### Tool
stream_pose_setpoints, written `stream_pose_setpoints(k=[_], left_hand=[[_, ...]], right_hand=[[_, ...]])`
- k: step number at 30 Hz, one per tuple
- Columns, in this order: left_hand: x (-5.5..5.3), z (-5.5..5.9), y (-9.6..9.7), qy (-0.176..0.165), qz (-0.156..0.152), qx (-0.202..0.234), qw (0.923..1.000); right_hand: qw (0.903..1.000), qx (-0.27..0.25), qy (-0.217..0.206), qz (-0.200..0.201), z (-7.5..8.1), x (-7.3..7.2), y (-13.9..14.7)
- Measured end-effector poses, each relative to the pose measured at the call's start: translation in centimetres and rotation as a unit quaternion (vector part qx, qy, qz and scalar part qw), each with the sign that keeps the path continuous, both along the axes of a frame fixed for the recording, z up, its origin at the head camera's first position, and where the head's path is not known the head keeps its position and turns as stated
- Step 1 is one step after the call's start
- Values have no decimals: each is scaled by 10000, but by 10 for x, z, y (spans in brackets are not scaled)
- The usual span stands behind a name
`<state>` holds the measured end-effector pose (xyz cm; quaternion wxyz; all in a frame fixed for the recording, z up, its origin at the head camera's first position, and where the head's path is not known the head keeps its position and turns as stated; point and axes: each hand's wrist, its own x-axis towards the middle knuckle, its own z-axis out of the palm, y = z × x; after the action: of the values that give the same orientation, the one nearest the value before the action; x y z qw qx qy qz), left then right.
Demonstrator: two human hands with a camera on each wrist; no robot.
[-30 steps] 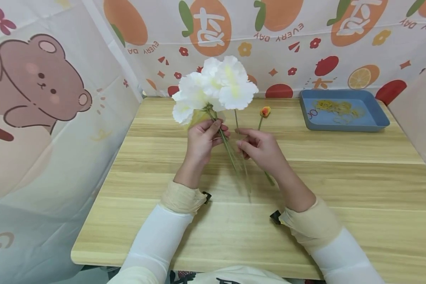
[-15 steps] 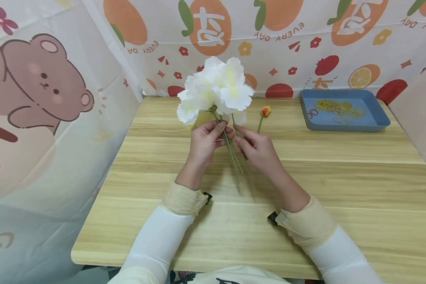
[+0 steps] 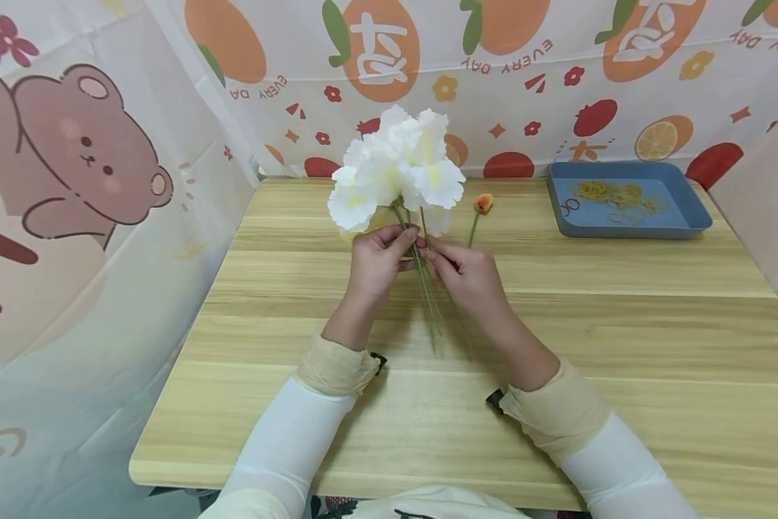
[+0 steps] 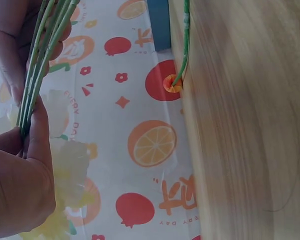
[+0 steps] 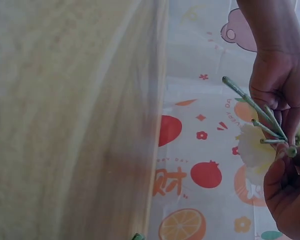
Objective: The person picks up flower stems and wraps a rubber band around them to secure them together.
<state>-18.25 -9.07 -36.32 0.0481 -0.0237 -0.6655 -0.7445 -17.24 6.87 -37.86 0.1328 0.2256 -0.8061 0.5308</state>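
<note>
Several white artificial flowers (image 3: 395, 169) with pale yellow centres stand upright above my hands in the head view. My left hand (image 3: 374, 265) pinches their green stems (image 4: 42, 60) between thumb and fingers, just below the blooms. Close against it, my right hand (image 3: 471, 280) pinches one more stem at the right side of the bunch. Cut stem ends (image 5: 245, 97) fan out below both hands in the right wrist view. An orange-red artificial tulip (image 3: 483, 204) lies on the table behind my right hand, which hides part of its stem.
A blue tray (image 3: 635, 232) with yellow rubber bands (image 3: 593, 191) and a few red ones stands at the table's back right. The wooden table (image 3: 285, 317) ends at a wall covered with a fruit-print cloth (image 3: 531, 94). A bear-print cloth (image 3: 187, 288) hangs at left.
My right hand has moved left with its flower, up to the left hand. The separate white bloom now overlaps the others, and the bunch has shifted slightly right.
</note>
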Motion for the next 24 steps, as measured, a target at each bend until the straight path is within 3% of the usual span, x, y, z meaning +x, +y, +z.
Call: stream_pose_setpoints(k=[5, 10, 24], left_hand=[[1, 1, -1, 102, 60, -71, 9999], [-1, 0, -3, 135, 45, -43, 9999], [1, 1, -3, -119, -106, -165, 9997]], right_hand=[[9978, 205, 598, -176, -3, 1, -2], [9946, 488, 897, -159, -5, 2, -3], [9915, 793, 1028, -48, -8, 2, -5]])
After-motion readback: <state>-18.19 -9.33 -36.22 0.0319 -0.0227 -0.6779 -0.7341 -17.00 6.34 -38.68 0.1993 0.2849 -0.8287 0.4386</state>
